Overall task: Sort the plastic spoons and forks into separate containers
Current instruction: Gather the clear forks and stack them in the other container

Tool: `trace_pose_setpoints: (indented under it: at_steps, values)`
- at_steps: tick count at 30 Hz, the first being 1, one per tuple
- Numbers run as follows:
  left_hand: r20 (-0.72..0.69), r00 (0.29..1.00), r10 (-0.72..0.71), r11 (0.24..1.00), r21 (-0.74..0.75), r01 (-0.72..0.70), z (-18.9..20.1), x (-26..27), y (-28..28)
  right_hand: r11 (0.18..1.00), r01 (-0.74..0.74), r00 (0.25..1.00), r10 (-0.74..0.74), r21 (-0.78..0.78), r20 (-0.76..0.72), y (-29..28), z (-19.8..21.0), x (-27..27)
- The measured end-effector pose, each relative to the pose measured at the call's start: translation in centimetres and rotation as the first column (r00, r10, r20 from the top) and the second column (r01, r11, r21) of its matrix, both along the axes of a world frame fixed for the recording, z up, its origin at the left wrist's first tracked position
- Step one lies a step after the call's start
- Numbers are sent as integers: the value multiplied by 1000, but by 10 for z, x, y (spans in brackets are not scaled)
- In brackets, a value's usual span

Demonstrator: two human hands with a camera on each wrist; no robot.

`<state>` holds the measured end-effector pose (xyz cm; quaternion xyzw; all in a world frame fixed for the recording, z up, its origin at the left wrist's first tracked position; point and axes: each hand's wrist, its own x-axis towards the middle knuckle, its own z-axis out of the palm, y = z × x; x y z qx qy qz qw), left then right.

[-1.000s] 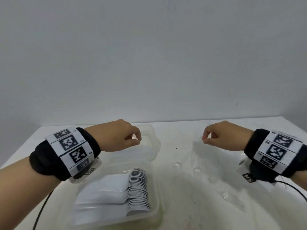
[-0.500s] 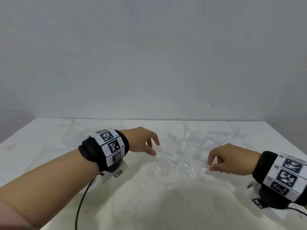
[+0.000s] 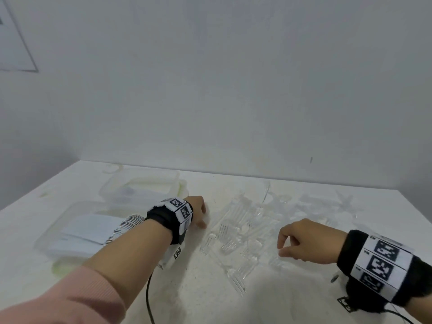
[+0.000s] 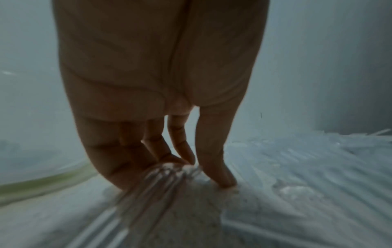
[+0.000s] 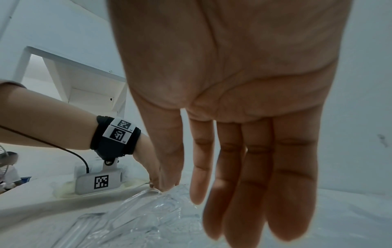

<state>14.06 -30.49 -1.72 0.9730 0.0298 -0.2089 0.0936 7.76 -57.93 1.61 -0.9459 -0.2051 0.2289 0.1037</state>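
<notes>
A heap of clear plastic forks and spoons (image 3: 240, 232) lies on the white table (image 3: 198, 295); it also shows as the heap (image 5: 137, 216) in the right wrist view. My left hand (image 3: 202, 224) is down at the heap's left edge. In the left wrist view the left hand (image 4: 203, 171) curls its fingers and thumb onto the end of a clear utensil (image 4: 161, 177); blur hides whether it is a fork or a spoon. My right hand (image 3: 281, 250) hovers over the heap's right side. Seen from the right wrist, the right hand (image 5: 191, 198) has relaxed fingers and holds nothing.
Two clear containers stand left of the heap. The near container (image 3: 58, 220) holds a row of white spoons (image 3: 126, 226). The far container (image 3: 109, 183) sits behind it near the wall. A black cable (image 3: 148, 298) runs from my left wrist.
My left hand has left the containers, moved right and dropped to the heap's left edge. My right hand has sunk lower over the heap. The head view has shifted.
</notes>
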Motion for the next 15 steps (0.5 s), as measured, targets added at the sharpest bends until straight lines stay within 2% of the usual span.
trace_pose_setpoints:
  at_steps: [5,9,12,15]
  values:
    - [-69,998,6,1000,7,-5,7,1,2,1000,-1,1000,1,21,-21,8,-3,12]
    - [-72,993,99,972,-205,-112,18,-1,15,999,-46,996,48,-27,70,19,6,34]
    - [-128,971,203,893,-383,-237,25,-10,22,992,-117,983,122,-46,135,40,10,62]
    - [-166,956,243,842,-454,-293,23,-18,27,978,-198,963,206,-62,173,68,6,96]
